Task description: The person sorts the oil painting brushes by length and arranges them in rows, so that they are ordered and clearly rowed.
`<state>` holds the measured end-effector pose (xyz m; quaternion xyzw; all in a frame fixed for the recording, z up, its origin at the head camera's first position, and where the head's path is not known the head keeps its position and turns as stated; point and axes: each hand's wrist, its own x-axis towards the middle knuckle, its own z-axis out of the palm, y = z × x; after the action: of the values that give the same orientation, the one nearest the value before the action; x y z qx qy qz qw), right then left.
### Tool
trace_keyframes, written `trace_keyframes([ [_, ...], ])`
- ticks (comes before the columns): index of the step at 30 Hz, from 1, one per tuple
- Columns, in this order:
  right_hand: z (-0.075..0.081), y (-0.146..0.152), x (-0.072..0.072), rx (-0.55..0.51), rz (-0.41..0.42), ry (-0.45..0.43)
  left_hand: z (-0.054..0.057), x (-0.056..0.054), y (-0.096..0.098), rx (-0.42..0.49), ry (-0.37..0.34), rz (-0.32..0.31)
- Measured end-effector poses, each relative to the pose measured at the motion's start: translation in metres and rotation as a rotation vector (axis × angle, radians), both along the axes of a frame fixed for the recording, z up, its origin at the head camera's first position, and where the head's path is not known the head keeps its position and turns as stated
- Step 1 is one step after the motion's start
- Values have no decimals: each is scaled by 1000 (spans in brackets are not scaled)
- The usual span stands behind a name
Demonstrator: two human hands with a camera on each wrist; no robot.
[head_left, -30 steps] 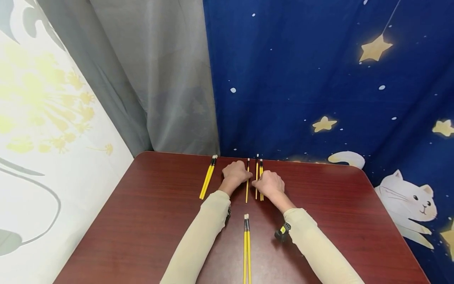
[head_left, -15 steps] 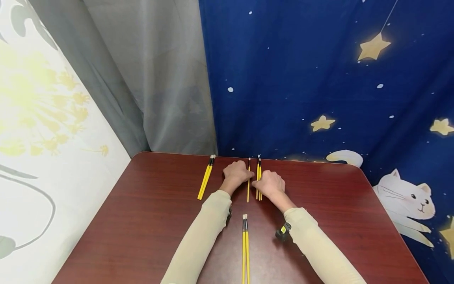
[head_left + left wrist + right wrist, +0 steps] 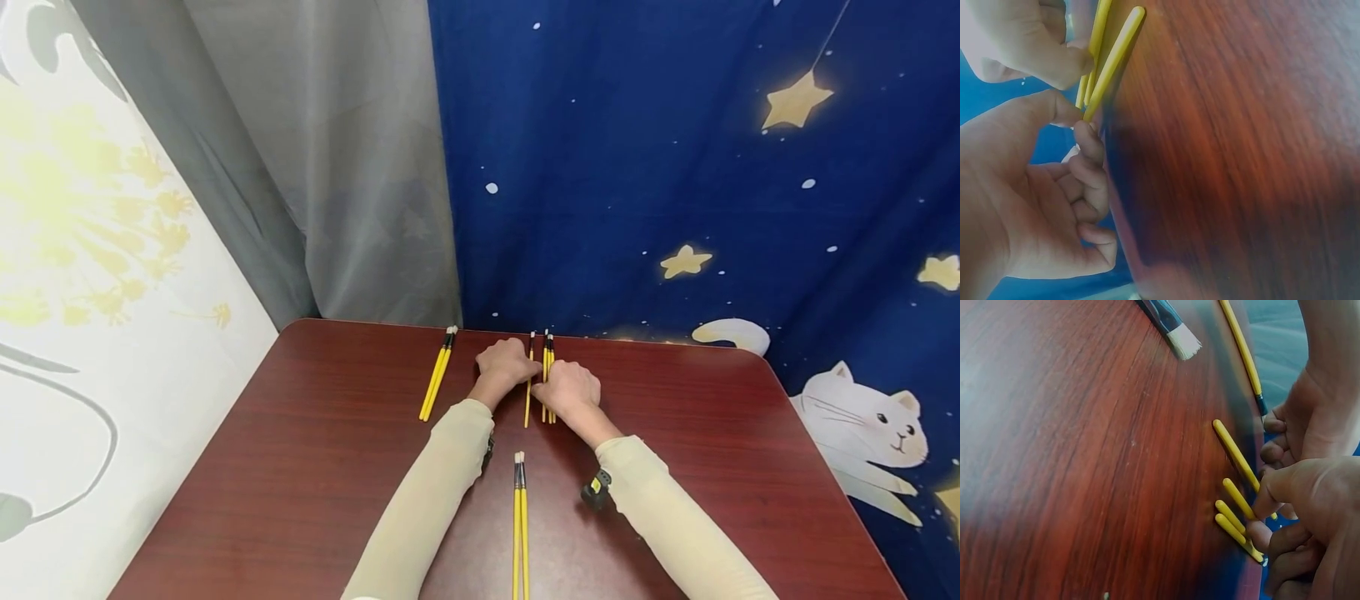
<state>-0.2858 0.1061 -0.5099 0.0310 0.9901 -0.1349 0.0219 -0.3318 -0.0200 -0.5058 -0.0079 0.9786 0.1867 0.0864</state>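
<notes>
Near the table's far edge, my left hand [image 3: 507, 362] pinches a thin yellow-handled paintbrush [image 3: 1114, 60] between thumb and forefinger, its other fingers curled. Just to the right, my right hand [image 3: 572, 388] has thumb and forefinger on another yellow paintbrush [image 3: 1238, 497]. Two more paintbrushes [image 3: 1232, 522] lie side by side right against that one, partly under the right hand. In the head view, a narrow strip of table separates the left hand's brush from this group of three. All their bristle ends point to the far edge; the fingers partly cover the handles.
A pair of yellow paintbrushes [image 3: 437, 375] lies left of my left hand, slightly slanted. Another pair [image 3: 521, 517] lies between my forearms, bristles away from me. The dark red table [image 3: 300, 483] ends at grey [image 3: 375, 167] and blue [image 3: 570, 167] curtains.
The right hand's brush has shifted right, up against the two beside it. My left hand and its brush have edged right, narrowing the gap to the group.
</notes>
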Motion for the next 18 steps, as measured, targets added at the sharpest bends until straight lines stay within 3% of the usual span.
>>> trace_keyframes([
  [18, 0, -4, -5, 62, 35, -24, 0, -3, 11, -40, -9, 17],
])
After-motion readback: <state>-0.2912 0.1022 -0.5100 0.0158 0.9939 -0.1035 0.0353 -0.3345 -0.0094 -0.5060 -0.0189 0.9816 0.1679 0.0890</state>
